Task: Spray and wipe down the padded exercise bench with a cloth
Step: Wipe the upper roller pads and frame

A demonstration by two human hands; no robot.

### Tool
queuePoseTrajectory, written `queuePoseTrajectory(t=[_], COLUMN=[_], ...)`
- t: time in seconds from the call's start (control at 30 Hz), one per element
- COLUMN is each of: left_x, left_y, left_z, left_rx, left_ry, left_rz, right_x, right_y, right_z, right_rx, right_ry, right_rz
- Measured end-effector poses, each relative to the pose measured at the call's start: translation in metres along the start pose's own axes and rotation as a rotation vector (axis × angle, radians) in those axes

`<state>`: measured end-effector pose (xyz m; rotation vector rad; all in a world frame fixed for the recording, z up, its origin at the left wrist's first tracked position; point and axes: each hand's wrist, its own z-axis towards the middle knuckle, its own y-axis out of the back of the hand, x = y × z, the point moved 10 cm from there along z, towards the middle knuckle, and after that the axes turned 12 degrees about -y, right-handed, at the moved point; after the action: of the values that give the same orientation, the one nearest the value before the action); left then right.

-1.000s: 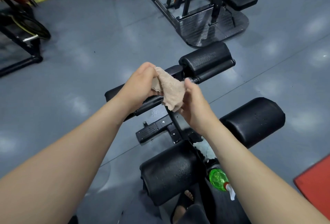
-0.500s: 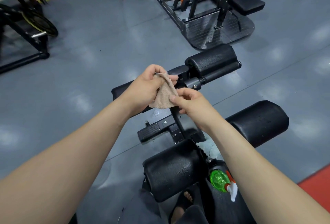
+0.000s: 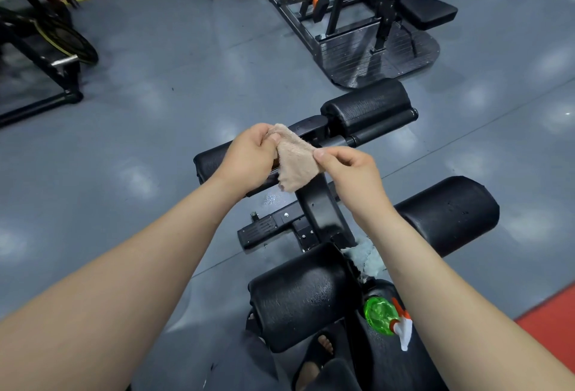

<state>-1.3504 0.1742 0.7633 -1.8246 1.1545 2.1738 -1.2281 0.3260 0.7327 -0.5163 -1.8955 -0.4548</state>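
Mid-frame: left hand (image 3: 249, 157) and right hand (image 3: 351, 166) each pinch a corner of the tan cloth (image 3: 295, 163), fingers curled. Best fold it flat into 1 firm pad before wiping the roller pad (image 3: 298, 294) at lower centre.

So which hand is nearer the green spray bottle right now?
Right. The right hand pinches the cloth ahead of the spray bottle; the left hand grips the cloth further left.
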Motion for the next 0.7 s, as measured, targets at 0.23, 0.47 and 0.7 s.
queuePoseTrajectory(t=[0.23, 0.47, 0.7], left_x=[-0.012, 0.000, 0.004], left_y=[-0.002, 0.005, 0.019], left_z=[-0.004, -0.008, -0.003], left_rx=[-0.003, -0.134, -0.128], left_ry=[-0.020, -0.014, -0.043], left_rz=[-0.040, 0.029, 0.184], right_x=[0.008, 0.007, -0.003], right_y=[-0.003, -0.020, -0.006], right_z=[-0.007, -0.011, 0.001], right_rx=[-0.044, 0.042, -0.038], right_ry=[0.050, 0.089, 0.049], right_rz=[-0.199, -0.217, -0.231])
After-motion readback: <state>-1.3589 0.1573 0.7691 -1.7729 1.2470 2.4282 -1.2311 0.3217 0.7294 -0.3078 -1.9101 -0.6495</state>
